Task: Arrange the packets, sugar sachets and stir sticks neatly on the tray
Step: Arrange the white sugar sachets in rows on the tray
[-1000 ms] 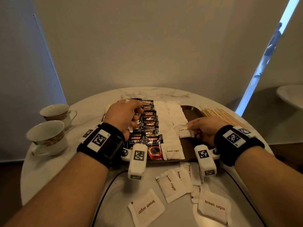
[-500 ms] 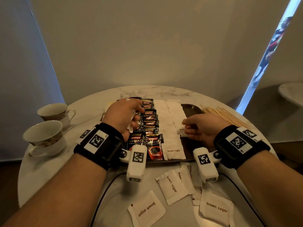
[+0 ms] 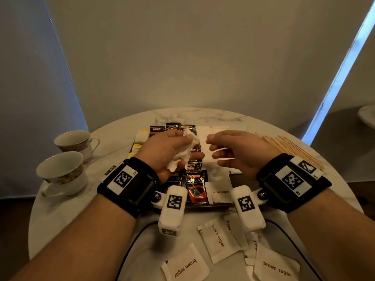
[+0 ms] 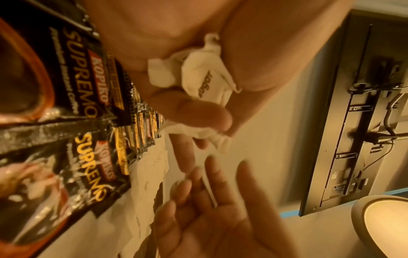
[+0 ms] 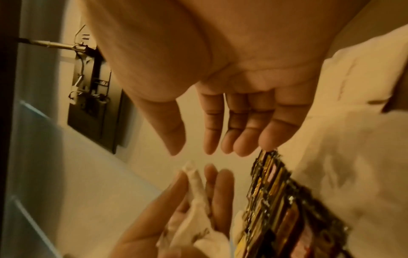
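Observation:
My left hand (image 3: 188, 147) is raised over the tray (image 3: 203, 207) and grips a crumpled bunch of white brown sugar sachets (image 3: 178, 159); the left wrist view shows them bunched in its palm (image 4: 205, 78). My right hand (image 3: 215, 149) hovers just right of it, fingers straight and apart, holding nothing (image 5: 198, 150). On the tray lie rows of black Kopiko coffee packets (image 3: 194, 183) and a column of white sugar sachets (image 3: 220, 185). Wooden stir sticks (image 3: 292, 149) lie on the table right of the tray.
Several loose brown sugar sachets (image 3: 219, 240) lie on the marble table in front of the tray. Two teacups (image 3: 63, 171) stand at the left edge. Small yellow and white packets (image 3: 141, 136) sit at the tray's far left. A wall rises close behind.
My right hand has let go of the sachet it pinched over the tray and opened. Both hands have lifted, and their fingertips have come closer together.

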A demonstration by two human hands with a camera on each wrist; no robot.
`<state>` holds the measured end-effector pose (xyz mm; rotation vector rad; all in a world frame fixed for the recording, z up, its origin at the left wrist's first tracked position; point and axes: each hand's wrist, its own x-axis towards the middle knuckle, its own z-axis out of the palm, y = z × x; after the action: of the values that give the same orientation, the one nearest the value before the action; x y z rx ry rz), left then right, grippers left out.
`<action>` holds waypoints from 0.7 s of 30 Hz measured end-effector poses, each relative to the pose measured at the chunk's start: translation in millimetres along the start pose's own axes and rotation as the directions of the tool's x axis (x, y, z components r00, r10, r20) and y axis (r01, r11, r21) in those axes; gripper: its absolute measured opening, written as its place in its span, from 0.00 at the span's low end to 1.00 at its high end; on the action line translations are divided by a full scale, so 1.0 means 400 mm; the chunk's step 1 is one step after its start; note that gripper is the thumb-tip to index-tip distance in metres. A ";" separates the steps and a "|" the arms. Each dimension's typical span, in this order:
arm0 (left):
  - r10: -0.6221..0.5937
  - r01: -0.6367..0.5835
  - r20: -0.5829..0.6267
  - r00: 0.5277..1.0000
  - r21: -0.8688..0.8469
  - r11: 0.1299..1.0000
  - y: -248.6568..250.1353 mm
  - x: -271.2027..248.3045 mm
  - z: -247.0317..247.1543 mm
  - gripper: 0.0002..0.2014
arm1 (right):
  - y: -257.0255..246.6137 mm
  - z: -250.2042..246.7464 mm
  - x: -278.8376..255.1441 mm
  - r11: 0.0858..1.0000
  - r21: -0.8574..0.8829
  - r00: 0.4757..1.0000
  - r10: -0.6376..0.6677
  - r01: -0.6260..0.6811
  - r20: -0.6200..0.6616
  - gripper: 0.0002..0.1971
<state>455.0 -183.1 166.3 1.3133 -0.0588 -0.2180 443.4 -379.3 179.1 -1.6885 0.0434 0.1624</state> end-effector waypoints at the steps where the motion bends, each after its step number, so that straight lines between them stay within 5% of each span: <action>1: 0.009 -0.009 0.003 1.000 0.011 1.000 -0.003 0.000 0.001 0.11 | -0.009 0.015 -0.001 0.999 -0.036 0.998 -0.035 0.037 0.044 0.12; 5: 0.024 -0.023 -0.015 1.000 0.039 0.999 0.003 -0.004 -0.002 0.12 | -0.026 0.060 0.011 0.982 -0.137 0.991 -0.125 0.130 0.046 0.07; 11: -0.001 0.003 -0.030 1.000 0.072 0.997 0.008 -0.003 -0.009 0.07 | -0.025 0.074 0.029 0.972 0.210 0.993 -0.112 0.104 0.026 0.04; 21: 0.139 -0.130 -0.005 0.990 0.316 0.940 0.004 0.003 -0.016 0.20 | -0.001 0.063 0.046 0.924 0.337 0.983 -0.171 0.182 -0.063 0.02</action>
<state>457.3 -176.7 166.1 1.6245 -0.1658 -0.0743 459.6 -353.0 173.9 -1.3386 -0.0550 -0.0097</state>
